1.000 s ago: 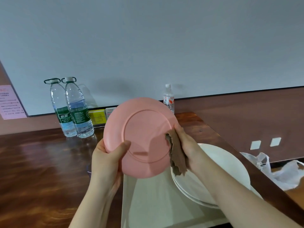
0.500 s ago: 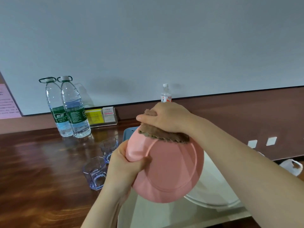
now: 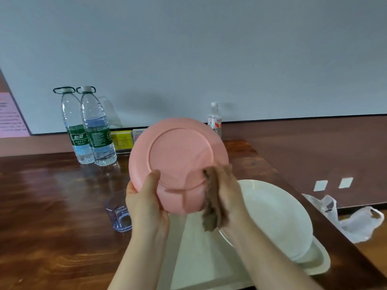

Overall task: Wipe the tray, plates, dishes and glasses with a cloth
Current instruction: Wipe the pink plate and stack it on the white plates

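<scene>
Pink plate (image 3: 178,158) held upright above the tray (image 3: 209,258), underside toward the camera, presumably to expose the base for wiping; left hand (image 3: 146,201) gripping the lower rim, thumb on the back; right hand (image 3: 228,197) pinching a brown cloth (image 3: 211,206) against the right edge; white plates (image 3: 276,214) on the tray, apparently stacked, count uncertain; one glass (image 3: 119,214) visible on the tabletop (image 3: 52,216); three bottles (image 3: 96,130) behind.
</scene>
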A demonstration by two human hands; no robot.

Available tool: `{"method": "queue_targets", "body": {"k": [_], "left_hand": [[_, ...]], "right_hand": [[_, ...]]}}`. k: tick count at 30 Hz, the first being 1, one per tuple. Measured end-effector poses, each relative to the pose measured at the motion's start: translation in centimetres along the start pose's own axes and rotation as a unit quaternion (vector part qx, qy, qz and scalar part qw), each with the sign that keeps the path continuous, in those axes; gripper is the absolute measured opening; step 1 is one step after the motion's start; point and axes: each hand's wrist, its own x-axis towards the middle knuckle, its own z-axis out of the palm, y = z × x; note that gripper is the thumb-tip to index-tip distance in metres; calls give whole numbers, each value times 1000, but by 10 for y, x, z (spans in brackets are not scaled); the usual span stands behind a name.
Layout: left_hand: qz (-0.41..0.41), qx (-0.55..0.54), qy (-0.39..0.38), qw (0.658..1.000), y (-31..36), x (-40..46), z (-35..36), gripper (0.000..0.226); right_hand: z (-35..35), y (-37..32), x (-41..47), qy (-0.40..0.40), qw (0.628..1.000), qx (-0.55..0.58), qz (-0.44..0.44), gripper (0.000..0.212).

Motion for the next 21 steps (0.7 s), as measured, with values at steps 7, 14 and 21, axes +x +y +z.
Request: {"method": "queue_targets", "body": {"k": [7, 14, 21], "left_hand": [[-88, -60, -24, 994, -22, -13, 2, 32], [-234, -108, -190, 947, -5, -1, -42, 57], [-302, -120, -259, 910, -10, 0, -68, 72]], "right_hand": [[-1, 23, -18, 37, 998, 46, 14, 14], [-44, -12, -7, -122, 981, 56, 142, 41], [-60, -8, -22, -13, 976, -23, 217, 34]]}}
